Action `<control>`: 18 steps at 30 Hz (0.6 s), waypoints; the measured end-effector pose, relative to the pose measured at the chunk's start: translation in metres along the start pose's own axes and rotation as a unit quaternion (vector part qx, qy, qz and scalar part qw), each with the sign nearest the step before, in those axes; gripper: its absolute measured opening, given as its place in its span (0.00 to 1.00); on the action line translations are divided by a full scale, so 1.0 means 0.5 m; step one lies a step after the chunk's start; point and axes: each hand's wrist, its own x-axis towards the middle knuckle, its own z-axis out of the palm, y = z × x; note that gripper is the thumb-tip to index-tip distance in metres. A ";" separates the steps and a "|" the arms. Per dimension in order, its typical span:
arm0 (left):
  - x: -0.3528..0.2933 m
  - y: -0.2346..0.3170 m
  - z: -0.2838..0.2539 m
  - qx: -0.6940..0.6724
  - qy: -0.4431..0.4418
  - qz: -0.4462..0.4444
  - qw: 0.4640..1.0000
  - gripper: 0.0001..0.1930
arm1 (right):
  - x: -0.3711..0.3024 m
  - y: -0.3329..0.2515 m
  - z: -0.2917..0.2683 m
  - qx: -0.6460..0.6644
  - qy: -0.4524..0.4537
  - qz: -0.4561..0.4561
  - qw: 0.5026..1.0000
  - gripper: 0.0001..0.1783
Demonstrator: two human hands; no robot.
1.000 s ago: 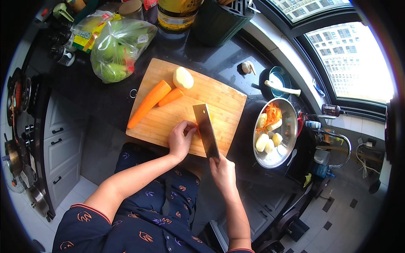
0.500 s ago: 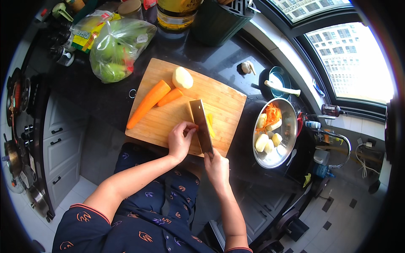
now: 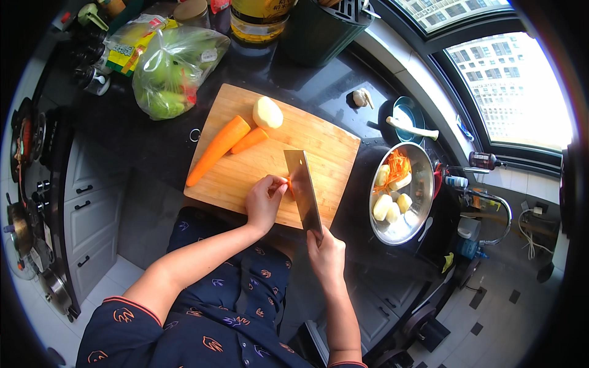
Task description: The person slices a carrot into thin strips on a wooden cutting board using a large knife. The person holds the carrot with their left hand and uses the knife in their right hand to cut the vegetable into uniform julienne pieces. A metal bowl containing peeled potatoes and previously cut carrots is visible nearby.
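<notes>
My right hand (image 3: pixel 326 257) is wrapped round the handle of a cleaver (image 3: pixel 305 193), whose broad blade points away from me over the wooden cutting board (image 3: pixel 322 138). Close to the blade's left face, my left hand (image 3: pixel 264 205) pinches a small orange piece of carrot (image 3: pixel 290 183) between its fingertips. Farther up the board, a long peeled carrot (image 3: pixel 219 150) lies slanted at the left. A shorter carrot piece (image 3: pixel 250 141) lies beside it, and a peeled potato (image 3: pixel 268 113) rests near the far edge.
Right of the board stands a metal bowl (image 3: pixel 373 211) with carrot shreds (image 3: pixel 399 164) and several peeled potatoes (image 3: pixel 383 207). Behind it are a small dark-green bowl (image 3: pixel 405 105) and a garlic bulb (image 3: pixel 361 98). A bag of green vegetables (image 3: pixel 172 80) sits far left.
The cleaver and my right hand have shifted slightly right, and the blade leans differently. My left hand stays nearly in place, its orange piece showing more clearly. A yellow-orange patch beside the blade no longer shows.
</notes>
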 end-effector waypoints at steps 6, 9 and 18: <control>0.000 0.010 -0.003 0.029 0.015 0.022 0.999 0.03 | -0.013 0.013 0.003 -0.017 -0.005 0.005 1.000 0.07; 0.001 0.016 -0.005 0.030 0.014 0.023 0.999 0.03 | -0.016 0.020 0.006 -0.021 -0.009 0.003 1.000 0.07; 0.001 0.023 -0.007 0.045 0.014 0.032 0.998 0.02 | -0.012 0.020 0.008 -0.042 -0.019 0.004 0.999 0.08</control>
